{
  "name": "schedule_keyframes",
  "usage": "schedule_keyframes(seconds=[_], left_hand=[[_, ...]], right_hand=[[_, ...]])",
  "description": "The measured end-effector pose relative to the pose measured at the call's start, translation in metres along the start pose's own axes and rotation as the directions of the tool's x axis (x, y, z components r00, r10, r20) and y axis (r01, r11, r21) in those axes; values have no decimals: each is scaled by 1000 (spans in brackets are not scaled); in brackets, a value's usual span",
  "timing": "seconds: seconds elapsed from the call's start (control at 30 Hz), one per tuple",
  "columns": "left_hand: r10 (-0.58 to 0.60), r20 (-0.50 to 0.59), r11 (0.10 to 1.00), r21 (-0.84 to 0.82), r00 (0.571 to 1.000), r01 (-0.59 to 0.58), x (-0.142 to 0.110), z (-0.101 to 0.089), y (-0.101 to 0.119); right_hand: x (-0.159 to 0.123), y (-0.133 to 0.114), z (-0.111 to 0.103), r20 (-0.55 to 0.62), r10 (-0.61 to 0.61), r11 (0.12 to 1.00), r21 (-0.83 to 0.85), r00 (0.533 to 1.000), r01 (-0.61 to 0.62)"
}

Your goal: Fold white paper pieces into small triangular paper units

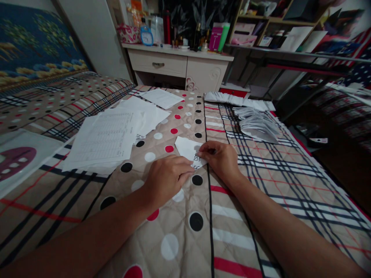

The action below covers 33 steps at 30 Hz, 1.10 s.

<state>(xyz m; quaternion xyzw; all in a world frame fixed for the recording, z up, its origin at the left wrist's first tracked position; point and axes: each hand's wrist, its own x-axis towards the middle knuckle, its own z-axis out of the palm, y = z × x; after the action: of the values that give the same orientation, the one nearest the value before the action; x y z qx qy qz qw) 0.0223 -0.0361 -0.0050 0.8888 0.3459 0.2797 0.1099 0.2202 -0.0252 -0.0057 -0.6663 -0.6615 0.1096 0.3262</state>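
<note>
Your left hand [169, 175] lies with fingers together, its fingertips on the near edge of the small white paper [187, 150], which rests on the patterned bedspread [171, 247] ahead of and between your hands, while your right hand [218, 160] pinches that paper's right edge between thumb and forefinger. Beyond your left hand, to its left, you have loose printed sheets [106, 137]; beyond your right hand, to its right, lie bundles of folded papers [256, 125].
</note>
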Motion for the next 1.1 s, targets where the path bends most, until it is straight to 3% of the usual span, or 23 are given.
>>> schedule_keyframes(seconds=[0.1,0.2,0.37,0.57,0.7,0.87,1.1], left_hand=[[19,15,999,32,1000,-20,0,0,1],[79,20,995,58,997,-80,-1,0,0],[177,-22,983,-36,984,-178,-2,-4,-8],[74,-51,990,-118,996,-80,-2,-7,-13],[160,-36,983,-83,986,-162,-2,-8,-12],[254,81,962,84,964,-261,-1,-9,-5],[168,105,982,73,980,-176,-3,-8,-1]], right_hand=[[-1,0,1,6,-127,991,-51,992,127],[-1,-1,1,26,-177,979,-100,984,179],[-1,-5,0,37,-141,982,-124,989,145],[0,-5,0,46,-123,983,-129,991,128],[-1,-5,0,50,-122,983,-129,991,128],[-1,-4,1,50,-129,983,-125,990,134],[0,-4,0,60,-96,984,-142,994,104]])
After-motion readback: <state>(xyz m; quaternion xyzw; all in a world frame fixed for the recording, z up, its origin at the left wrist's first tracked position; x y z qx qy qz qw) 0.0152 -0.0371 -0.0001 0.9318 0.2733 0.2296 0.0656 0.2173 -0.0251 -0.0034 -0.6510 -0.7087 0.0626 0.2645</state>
